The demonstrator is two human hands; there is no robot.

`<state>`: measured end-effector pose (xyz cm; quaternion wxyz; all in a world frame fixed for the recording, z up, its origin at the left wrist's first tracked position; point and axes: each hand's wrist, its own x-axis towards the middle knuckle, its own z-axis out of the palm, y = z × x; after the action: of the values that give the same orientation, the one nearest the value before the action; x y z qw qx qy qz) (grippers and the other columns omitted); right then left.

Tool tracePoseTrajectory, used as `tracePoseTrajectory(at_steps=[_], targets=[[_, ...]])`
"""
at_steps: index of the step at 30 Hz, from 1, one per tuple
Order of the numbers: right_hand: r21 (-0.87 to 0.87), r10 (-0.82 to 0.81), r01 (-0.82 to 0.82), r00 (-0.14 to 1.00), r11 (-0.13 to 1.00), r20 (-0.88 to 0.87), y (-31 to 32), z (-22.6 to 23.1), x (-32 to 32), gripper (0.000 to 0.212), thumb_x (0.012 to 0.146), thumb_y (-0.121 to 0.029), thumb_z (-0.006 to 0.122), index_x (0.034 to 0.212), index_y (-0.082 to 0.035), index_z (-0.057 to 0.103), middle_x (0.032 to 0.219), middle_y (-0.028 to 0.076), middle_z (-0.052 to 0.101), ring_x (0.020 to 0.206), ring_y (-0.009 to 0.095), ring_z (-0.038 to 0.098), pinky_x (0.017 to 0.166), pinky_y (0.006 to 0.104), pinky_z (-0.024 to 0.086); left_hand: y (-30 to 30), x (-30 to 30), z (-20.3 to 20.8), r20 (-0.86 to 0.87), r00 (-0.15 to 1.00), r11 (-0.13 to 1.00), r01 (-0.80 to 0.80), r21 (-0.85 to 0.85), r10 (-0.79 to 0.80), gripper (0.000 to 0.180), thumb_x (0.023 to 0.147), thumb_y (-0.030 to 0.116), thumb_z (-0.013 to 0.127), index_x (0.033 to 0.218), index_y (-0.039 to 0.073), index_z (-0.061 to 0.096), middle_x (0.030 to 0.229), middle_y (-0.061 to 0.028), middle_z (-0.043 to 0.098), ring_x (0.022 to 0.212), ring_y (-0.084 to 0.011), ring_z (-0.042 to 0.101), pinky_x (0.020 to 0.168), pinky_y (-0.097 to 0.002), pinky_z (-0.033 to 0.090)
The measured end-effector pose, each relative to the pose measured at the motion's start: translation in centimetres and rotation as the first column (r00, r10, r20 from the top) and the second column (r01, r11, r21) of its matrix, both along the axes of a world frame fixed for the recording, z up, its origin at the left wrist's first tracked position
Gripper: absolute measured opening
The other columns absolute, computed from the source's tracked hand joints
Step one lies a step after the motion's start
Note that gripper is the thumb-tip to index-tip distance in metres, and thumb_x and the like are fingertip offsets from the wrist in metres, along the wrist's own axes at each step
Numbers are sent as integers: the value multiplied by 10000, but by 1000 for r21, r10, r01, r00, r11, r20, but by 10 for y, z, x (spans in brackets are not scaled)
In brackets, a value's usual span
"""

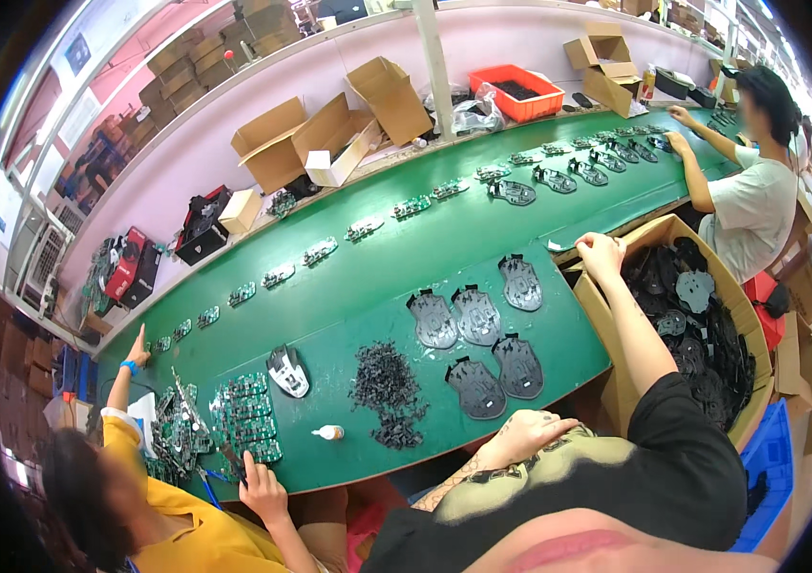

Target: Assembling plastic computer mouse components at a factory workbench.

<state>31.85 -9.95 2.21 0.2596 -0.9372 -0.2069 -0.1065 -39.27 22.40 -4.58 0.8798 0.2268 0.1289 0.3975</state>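
My right hand (601, 256) is at the table's right edge, above the near corner of a cardboard box (606, 334) full of black plastic mouse parts (697, 325). Its fingers are curled together; what they hold, if anything, is hidden. My left hand (528, 437) lies against my shirt, fingers stretched out, holding nothing visible. In front of me several black mouse bases (475, 387) lie flat on the green table (348, 468). Left of them is a heap of small black pieces (387, 392). A small white bottle (328, 433) lies on its side, and a black-and-white mouse shell (288, 371) is farther left.
Circuit boards (364, 229) and black mouse bases (555, 180) form a row along the green surface. One co-worker (754, 181) sits at the right, another in yellow (205, 520) at the left beside stacked circuit boards (243, 417). A red basket (517, 93) and open cartons (389, 100) line the back.
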Motion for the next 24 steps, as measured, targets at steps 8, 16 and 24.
tracePoseTrajectory(at_steps=[8, 16, 24], targets=[[-23, 7, -8, 1000, 1000, -17, 12, 1, -4, 198, 797, -270, 562, 810, -168, 731, 773, 54, 694, 835, 215, 636, 1013, 445, 282, 1, -16, -4, -152, 988, 895, 105, 434, -42, 566, 943, 296, 335, 1480, 125, 287, 919, 16, 411, 681, -91, 371, 504, -160, 334], [-23, -14, 14, 1000, 1000, -9, 26, -5, -2, 184, 786, -259, 574, 798, -164, 731, 805, 50, 703, 855, 206, 641, 1016, 436, 286, -9, -7, 13, -193, 981, 830, 111, 546, -5, 572, 936, 312, 340, 1472, 118, 297, 861, 14, 397, 651, -86, 363, 500, -148, 307], [-83, -113, 115, 993, 990, 29, -35, 10, 12, 187, 790, -286, 579, 809, -173, 727, 806, 36, 697, 856, 197, 632, 1020, 461, 282, 22, 30, -42, -207, 972, 947, -43, 319, 114, 571, 931, 262, 347, 1481, 126, 273, 842, 5, 364, 640, -93, 372, 476, -166, 315]])
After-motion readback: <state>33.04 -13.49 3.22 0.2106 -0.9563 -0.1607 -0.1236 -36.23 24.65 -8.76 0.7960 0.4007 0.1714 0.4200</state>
